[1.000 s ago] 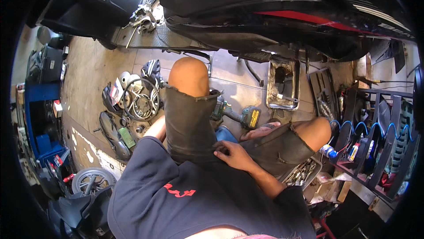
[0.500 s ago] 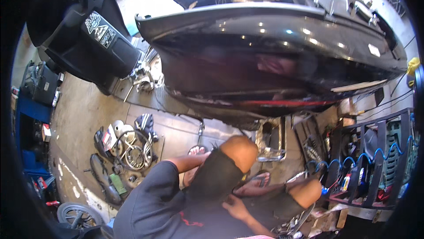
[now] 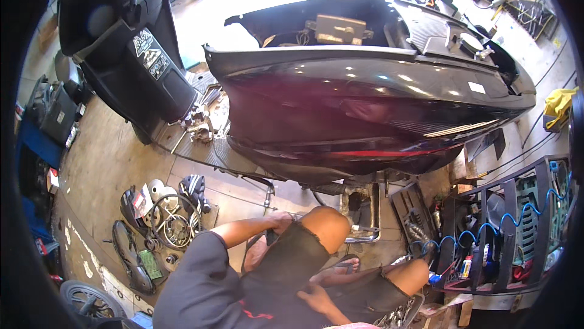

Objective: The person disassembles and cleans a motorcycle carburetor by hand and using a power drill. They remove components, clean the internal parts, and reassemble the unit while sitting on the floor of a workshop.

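Observation:
My left hand is beside my raised left knee, at the end of an outstretched arm. Its fingers are too small and blurred to read, and anything in them cannot be made out. Lower down, my right hand rests on my dark shorts between the thighs, its fingers loosely apart and nothing visible in it. In front of both hands stands a scooter with a glossy maroon-and-black body panel and an open top, where a box-shaped part shows. Its black leg shield rises at the left. Neither hand touches the scooter.
Left of me on the floor lie a coiled cable, a black curved part and several loose pieces. A slatted rack with bottles and a blue coiled hose stands at right. A spoked wheel lies lower left.
The view has tilted up, so the scooter and floor sit lower and more background shows. My left hand shows more clearly beside the knee; my right hand stays on my shorts.

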The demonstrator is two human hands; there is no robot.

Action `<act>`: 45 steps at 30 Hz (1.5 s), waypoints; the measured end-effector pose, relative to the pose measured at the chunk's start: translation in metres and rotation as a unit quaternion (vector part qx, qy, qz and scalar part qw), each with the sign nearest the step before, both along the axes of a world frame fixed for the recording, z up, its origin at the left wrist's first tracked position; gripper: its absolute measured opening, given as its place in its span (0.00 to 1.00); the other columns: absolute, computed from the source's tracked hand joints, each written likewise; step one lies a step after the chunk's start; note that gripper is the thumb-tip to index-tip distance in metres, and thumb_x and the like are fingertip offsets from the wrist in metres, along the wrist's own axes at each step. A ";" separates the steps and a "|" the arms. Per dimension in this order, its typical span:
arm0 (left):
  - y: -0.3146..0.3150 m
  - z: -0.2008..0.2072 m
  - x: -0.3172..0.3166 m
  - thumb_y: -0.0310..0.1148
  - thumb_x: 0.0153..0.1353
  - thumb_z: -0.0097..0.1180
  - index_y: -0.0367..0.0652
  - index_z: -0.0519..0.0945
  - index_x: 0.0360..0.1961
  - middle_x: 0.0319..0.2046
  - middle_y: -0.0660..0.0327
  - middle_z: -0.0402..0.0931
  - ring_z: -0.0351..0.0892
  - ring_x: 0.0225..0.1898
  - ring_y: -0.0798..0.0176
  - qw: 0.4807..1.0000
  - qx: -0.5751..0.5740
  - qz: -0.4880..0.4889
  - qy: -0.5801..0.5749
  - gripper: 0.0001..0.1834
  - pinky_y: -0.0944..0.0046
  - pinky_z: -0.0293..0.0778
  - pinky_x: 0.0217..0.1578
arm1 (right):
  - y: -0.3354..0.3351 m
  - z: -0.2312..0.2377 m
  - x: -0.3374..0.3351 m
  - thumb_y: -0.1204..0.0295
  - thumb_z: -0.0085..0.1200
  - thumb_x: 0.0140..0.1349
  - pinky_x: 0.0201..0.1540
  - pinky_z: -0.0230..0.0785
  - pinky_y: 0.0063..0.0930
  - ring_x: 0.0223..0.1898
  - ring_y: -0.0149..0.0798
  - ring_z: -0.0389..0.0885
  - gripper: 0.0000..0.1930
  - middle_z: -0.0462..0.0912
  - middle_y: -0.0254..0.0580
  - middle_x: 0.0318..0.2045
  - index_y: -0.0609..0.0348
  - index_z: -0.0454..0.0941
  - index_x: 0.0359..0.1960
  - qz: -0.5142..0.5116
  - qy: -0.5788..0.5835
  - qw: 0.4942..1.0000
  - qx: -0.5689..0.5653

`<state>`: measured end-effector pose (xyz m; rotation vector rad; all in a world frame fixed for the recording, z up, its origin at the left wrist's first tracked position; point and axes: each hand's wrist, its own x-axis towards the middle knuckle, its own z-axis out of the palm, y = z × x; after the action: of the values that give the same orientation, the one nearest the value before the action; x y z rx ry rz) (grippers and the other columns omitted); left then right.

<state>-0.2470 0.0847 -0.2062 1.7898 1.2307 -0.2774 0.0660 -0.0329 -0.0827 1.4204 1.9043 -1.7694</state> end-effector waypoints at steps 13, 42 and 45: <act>-0.148 0.016 -0.089 0.65 0.46 0.61 0.39 0.82 0.51 0.45 0.38 0.81 0.81 0.48 0.40 0.891 0.065 0.438 0.098 0.42 0.48 0.76 0.50 | 0.001 0.005 -0.009 0.55 0.60 0.60 0.49 0.76 0.39 0.45 0.50 0.85 0.31 0.85 0.56 0.41 0.67 0.73 0.58 0.060 0.023 0.996 0.063; -0.358 -0.053 -0.037 0.47 0.55 0.65 0.38 0.72 0.62 0.61 0.36 0.66 0.67 0.62 0.37 0.839 0.032 0.521 0.155 0.37 0.48 0.67 0.62 | -0.008 0.017 -0.047 0.55 0.59 0.63 0.44 0.73 0.43 0.39 0.54 0.83 0.20 0.84 0.52 0.35 0.61 0.78 0.43 0.136 0.069 0.971 0.186; -0.357 -0.088 -0.030 0.38 0.58 0.61 0.36 0.70 0.61 0.57 0.35 0.68 0.70 0.57 0.35 0.790 0.139 0.579 0.147 0.31 0.44 0.69 0.57 | -0.017 0.014 -0.053 0.60 0.59 0.64 0.42 0.74 0.41 0.37 0.51 0.84 0.15 0.84 0.51 0.32 0.61 0.79 0.39 0.138 0.060 0.974 0.171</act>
<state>-0.2773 -0.2720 -0.2945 0.9024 2.4421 0.3768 0.0133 -0.0494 -0.0685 1.0849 2.4263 -1.4807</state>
